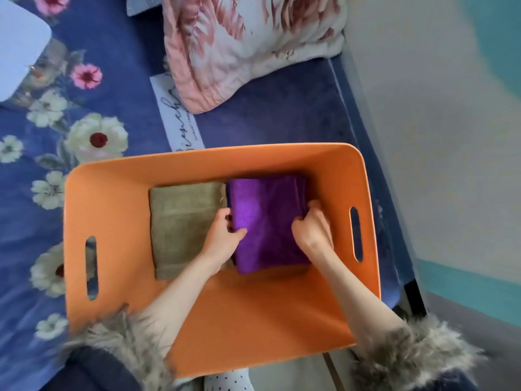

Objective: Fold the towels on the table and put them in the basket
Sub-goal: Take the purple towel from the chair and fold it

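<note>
Two hands (222,235) (311,230) on one purple towel (267,221), basket (112,193)

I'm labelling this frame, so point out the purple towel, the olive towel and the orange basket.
purple towel (267,221): head view, middle of its folded top face.
olive towel (180,221): head view, centre of its top face.
orange basket (118,210): head view, bare inner left wall.

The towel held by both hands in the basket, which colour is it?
Purple. The towel shows best in the head view, beside an olive-brown towel.
</note>
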Demonstrator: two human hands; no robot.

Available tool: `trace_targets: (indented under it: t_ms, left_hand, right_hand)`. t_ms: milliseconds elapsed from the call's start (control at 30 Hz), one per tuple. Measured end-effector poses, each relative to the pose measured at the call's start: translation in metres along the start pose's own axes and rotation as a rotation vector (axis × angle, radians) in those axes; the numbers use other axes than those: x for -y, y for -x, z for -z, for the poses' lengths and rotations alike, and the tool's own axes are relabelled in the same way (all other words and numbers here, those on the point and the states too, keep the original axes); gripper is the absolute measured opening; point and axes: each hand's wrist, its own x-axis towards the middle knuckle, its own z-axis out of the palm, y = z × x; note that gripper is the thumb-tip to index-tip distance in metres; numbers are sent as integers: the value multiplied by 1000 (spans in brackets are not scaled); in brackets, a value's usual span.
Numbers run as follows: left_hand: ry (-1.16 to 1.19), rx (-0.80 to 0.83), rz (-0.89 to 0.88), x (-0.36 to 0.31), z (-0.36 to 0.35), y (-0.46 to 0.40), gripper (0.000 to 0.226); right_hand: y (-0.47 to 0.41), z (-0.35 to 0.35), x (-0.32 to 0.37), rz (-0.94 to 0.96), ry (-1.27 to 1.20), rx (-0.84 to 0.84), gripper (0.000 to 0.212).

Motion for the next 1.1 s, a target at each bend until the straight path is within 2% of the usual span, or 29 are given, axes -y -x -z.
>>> trace_targets:
  t_ms: [67,167,267,333,367,433,500,600,800,933,1000,1100]
  left_hand:
    - [-70,-19,-12,-2,1,0,40]
    - [-479,-154,-190,-7,4,10,57]
    - [-934,-260,-645,-12,5,22,75]
    - [-1185,-137,-811,-13,1,21,96]
    - [-1313,-55,-805,-12,0,18,109]
    - [-1479,54,-686,-7,1,4,124]
    - [-1556,57,-611,0,5,-11,127]
    - [-1603,57,-616,7,7,-28,126]
    - [-1609,73,-526,3,-4,-31,127]
    - [-1622,148,-459,-14,-1,-18,117]
    - [-1587,209,-447,-23,5,-7,104]
    - [-1603,275,-464,-32,17,21,86]
  right_hand:
    - [1,-4,0,-12,38,-34,45]
    - [7,-11,-3,20,160,-91,57]
    - [14,-19,-12,308,484,-162,79]
    - [8,-24,-16,535,738,-119,83]
    - [2,-24,-16,580,855,-87,88]
    - [-14,-22,-13,562,1064,-28,100]
    - [-30,-19,-11,502,1195,47,110]
    - [-45,-25,-13,471,1261,127,119]
    - [-56,-32,-13,452,1267,141,123]
    - [-42,-28,-6,451,1214,128,106]
    - [-29,-23,-7,475,1123,122,95]
    - [3,-11,-14,499,856,74,85]
